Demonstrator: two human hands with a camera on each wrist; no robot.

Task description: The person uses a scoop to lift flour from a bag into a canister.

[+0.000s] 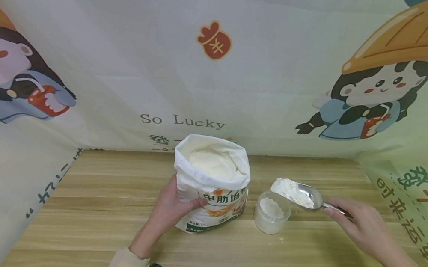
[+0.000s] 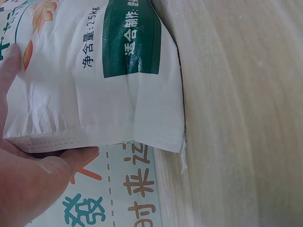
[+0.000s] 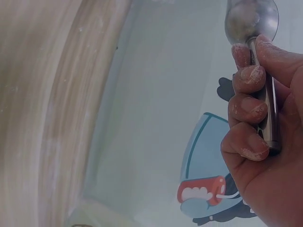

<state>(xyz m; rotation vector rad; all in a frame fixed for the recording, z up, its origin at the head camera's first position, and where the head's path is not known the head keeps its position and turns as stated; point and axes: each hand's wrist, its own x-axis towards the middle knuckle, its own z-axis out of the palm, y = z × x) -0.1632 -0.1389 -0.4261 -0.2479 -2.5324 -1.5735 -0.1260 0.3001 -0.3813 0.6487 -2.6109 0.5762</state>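
An open white bag of flour point(image 1: 211, 202) stands on the wooden table, its top edge folded out and flour showing inside. My left hand point(image 1: 172, 204) grips the bag's left side, thumb across the printed front; the left wrist view shows the bag's lower corner point(image 2: 156, 113) beside the table. With curled fingers my right hand point(image 1: 364, 225) holds a metal scoop point(image 1: 318, 198) by its handle. White flour point(image 1: 289, 191) heaps in the scoop, whose tip overlaps the rim of a clear round jar point(image 1: 270, 225). Flour lies inside that jar. White powder dusts the right fingers point(image 3: 251, 109).
A printed cloth point(image 1: 181, 70) with cartoon figures and lettering hangs behind the wooden table point(image 1: 107, 200) and along both sides. Small white specks of flour point(image 1: 279, 239) lie on the table in front of the jar.
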